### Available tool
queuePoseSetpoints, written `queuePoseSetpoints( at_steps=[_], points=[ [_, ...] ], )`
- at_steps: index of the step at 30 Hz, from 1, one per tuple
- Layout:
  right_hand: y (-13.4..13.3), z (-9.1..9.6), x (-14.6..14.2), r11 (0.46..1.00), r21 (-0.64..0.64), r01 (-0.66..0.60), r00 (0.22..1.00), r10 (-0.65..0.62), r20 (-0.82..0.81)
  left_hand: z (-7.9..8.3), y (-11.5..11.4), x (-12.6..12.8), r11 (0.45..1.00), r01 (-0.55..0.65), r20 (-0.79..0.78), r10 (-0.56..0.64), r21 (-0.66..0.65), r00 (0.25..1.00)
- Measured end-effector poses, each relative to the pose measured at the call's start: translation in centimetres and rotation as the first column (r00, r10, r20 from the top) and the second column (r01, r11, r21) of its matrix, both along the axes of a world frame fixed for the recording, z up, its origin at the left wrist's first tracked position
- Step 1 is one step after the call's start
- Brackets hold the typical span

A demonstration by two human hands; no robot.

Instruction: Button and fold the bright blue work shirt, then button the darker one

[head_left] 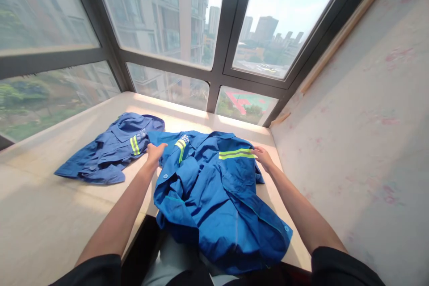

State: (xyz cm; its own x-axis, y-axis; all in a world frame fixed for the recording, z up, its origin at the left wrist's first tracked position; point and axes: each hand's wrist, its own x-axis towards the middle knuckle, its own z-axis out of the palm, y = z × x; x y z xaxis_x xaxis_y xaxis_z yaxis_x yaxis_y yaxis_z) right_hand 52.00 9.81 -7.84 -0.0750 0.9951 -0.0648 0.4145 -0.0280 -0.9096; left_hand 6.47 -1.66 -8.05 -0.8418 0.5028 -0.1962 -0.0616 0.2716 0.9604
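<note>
Just a blue jacket (204, 183), pocket (239, 178) contents unclear, between left hand (156, 152) and right (263, 157).

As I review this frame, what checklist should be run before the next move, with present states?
1. Left hand at the bright-blue cloth jacket with yellow-green stripes: ok, by its sleeve.
2. Right hand at that jacket: ok, at the outer end of its chest stripe.
3. Firm grip, either hand: cannot tell.
4. Jacket smooth: not ok, creased.
5. Jacket wholly on the cream windowsill: not ok, lower part appears past the near edge.
6. Muted-blue striped cloth jacket free of overlap: cannot tell.
</note>
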Motion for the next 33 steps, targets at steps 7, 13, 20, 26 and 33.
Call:
queuePoseSetpoints(
  at_steps=[7, 13, 20, 26, 33],
  points=[
    [-5.2, -3.7, -5.6, 0.962, 0.131, -0.237, 0.965, 0.219, 0.141, -1.4, -5.2, 7.3, 0.931, 0.135, -0.326, -0.251, -0.339, 0.912],
    [-8.7, -3.9, -10.6, 0.736, 0.19, -0.65, 0.76, 0.62, 0.196, -3.0, -7.5, 15.5, 0.663, 0.546, -0.412, -0.748, -0.512, 0.521],
    [-7.0, -3.9, -5.5, 0.931, 0.328, -0.162, 0.986, 0.138, 0.096, -3.9, -10.3, 21.4, 0.558, 0.527, -0.413, -0.83, -0.641, 0.376],
    [-4.8, -5.6, 0.7, 0.997, 0.076, -0.034, 0.757, -0.024, 0.653, -3.9, -9.2, 24.1, 0.507, 0.645, -0.543, -0.823, -0.572, 0.166],
    [-2.5, -4.4, 2.8, 0.989, -0.031, -0.145, 0.709, 0.126, 0.694, -6.1, -8.3, 22.9, 0.4, 0.642, -0.482, -0.875, -0.654, 0.054]
  ],
)
